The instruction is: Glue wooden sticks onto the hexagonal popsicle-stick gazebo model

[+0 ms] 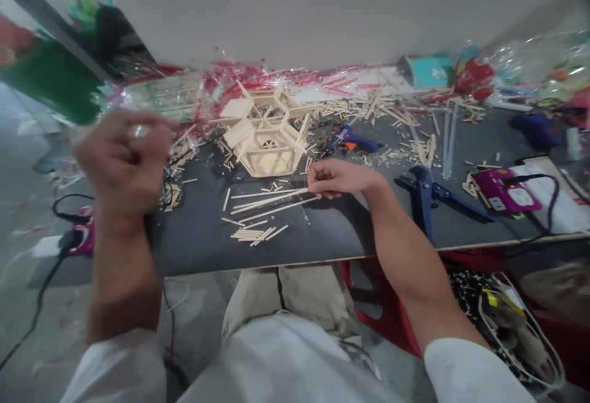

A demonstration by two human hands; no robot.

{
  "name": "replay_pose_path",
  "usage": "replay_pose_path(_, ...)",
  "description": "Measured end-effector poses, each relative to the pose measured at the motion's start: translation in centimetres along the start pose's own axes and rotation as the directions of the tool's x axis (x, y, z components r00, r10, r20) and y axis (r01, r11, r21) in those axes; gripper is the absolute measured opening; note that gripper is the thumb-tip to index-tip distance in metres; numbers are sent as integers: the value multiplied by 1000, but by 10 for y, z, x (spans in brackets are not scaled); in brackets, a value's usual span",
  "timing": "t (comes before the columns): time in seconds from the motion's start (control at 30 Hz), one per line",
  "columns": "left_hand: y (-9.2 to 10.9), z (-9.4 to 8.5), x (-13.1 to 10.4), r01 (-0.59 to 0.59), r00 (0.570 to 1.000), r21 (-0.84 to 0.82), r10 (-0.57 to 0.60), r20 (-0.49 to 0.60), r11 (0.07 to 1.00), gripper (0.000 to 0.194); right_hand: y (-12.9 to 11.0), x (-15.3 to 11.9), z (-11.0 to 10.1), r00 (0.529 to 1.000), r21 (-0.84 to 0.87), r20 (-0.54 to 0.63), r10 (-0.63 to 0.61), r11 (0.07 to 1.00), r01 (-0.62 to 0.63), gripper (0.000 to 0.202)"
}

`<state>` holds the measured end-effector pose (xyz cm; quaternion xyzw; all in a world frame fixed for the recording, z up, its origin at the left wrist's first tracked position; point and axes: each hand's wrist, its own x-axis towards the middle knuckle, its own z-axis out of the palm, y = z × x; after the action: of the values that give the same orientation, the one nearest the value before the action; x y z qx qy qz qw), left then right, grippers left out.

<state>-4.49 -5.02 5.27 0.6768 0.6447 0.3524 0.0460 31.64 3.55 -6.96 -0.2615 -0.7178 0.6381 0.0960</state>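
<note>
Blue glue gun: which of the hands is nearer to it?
Right. The right hand is just on the near side of the blue glue gun; the left hand is raised, well off to its left.

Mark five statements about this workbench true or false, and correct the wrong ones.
1. The right hand touches long wooden sticks. True.
2. The left hand lies flat and open on the table. False: it is raised, blurred, with its fingers curled.
3. The wooden lattice frame stands beyond the long wooden sticks. True.
4. The blue glue gun lies left of the wooden lattice frame. False: it lies to the right.
5. The dark blue hand tool lies between the right forearm and a purple socket box. True.
</note>
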Motion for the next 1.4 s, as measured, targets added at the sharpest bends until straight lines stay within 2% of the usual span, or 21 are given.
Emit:
replay_pose_path(0.03,1,6,-16,-60,988,-28,56,-141,998,26,-1,0,1,1000,-31,-7,21,999,-21,36)
replay_pose_path(0.07,0,16,-29,-120,989,-69,112,-100,990,25,-2,0,1,999,-68,-11,45,997,-45,36)
replay_pose_path(0.13,-2,44,-42,-223,968,-107,233,93,969,26,-4,0,2,996,-143,-21,84,986,-86,34)
replay_pose_path(0.23,-10,85,-41,-383,846,-65,378,375,922,34,-8,1,2,992,-232,-26,125,964,-127,32)
replay_pose_path(0.3,-17,105,-38,-490,755,-35,444,482,871,37,-9,2,3,989,-280,-23,145,949,-145,32)
replay_pose_path(0.33,-21,112,-38,-522,727,-22,458,512,853,37,-9,3,4,988,-304,-27,152,940,-153,32)
replay_pose_path(0.4,-29,120,-39,-546,701,-4,459,545,838,35,-8,5,5,986,-355,-49,156,921,-164,32)
replay_pose_path(0.53,-41,123,-46,-512,706,-21,434,560,859,32,-4,8,9,988,-455,-111,109,878,-148,36)
replay_pose_path(0.63,-46,120,-46,-463,736,-19,396,549,886,27,-3,10,12,987,-497,-128,97,855,-148,39)
replay_pose_path(0.73,-47,118,-44,-402,768,0,337,544,916,19,-2,12,14,984,-550,-152,89,820,-159,41)
replay_pose_path(0.93,-46,118,-43,-346,777,-24,301,553,938,14,0,15,15,978,-648,-210,16,747,-151,43)
replay_pose_path(1.2,-45,119,-45,-356,771,16,284,570,934,11,0,17,13,977,-622,-209,28,767,-155,45)
replay_pose_path(1.4,-40,122,-48,-333,783,58,242,573,941,10,0,14,12,976,-570,-214,-32,816,-98,49)
